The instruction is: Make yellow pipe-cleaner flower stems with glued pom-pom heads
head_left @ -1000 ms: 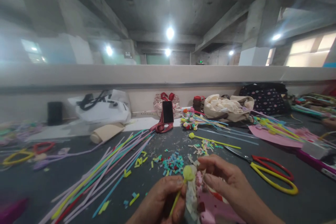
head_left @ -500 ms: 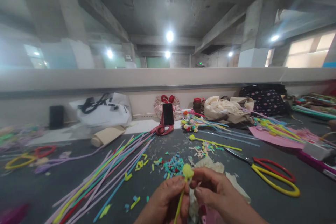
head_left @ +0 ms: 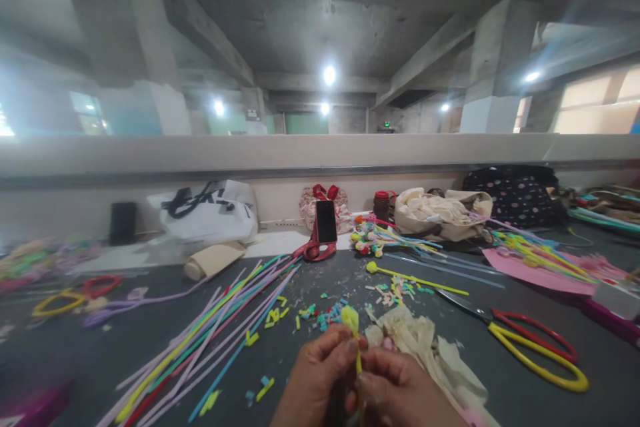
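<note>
A yellow stick with a rounded yellow knob at its top stands nearly upright between my hands. My left hand pinches it just below the knob, thumb and fingers pressed together. Lower down, the fingers of my right hand close on the same thin yellow stem. Behind the knob lies a small heap of blue, teal and red cut pieces. A crumpled cream cloth spreads out beside and beyond my right hand.
Scissors with red and yellow handles lie at the right. Long coloured sticks fan out on the left. Another yellow knobbed stick lies farther back, before a bundle of finished-looking sticks. A phone leans upright at the back.
My right hand has moved down from beside the knob to the stem. The knob has tilted slightly left, and more of the cream cloth shows. The camera view has shifted slightly.
</note>
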`<state>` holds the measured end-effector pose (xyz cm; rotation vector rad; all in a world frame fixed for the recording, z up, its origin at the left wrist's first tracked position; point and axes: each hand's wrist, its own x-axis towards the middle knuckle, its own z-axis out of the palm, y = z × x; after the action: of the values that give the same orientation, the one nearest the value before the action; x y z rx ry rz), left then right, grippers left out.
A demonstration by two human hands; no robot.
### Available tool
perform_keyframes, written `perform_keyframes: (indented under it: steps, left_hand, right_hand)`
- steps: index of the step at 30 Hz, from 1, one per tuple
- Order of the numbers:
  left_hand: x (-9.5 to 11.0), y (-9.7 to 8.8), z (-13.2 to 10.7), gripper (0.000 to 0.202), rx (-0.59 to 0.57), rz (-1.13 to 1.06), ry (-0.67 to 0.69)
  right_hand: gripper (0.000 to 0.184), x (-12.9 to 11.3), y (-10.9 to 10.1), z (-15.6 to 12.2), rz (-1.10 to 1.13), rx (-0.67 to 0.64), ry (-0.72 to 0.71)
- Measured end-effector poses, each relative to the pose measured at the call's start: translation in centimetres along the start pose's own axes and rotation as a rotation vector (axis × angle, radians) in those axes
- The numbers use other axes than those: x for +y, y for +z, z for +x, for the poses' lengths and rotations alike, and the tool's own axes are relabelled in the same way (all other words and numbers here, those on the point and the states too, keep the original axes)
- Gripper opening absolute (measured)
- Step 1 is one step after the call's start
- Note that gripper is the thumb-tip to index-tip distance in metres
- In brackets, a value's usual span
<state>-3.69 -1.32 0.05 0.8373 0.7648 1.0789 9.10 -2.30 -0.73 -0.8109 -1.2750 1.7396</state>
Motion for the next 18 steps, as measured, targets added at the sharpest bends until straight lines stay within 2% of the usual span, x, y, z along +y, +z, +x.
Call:
perform_keyframes:
  steps: [3,8,15,18]
  left_hand:
    - [-0.44,-0.38,0.38,0.034,-0.032,0.024,-0.048]
    - [-0.52,-0.62,0.6,0.038,-0.051,0.031,-0.076]
    - [-0.2,0.11,-0.15,0.03,0.046,-0.079,-0.059]
    - [-0.31,0.17,-0.12,0.029,0.085,-0.097,-0.056]
  right_hand:
    - [0.04,0.04,0.03,0.02,-0.042,0.017,0.02]
    - [0.038,0.01,-0.09,-0.06,-0.133,0.103,-0.045]
    - [0.037,-0.16,0.41,-0.25,-0.303,0.178,-0.024]
    - [0.033,0.09,0.4,-0.23,-0.364,0.212,-0.065]
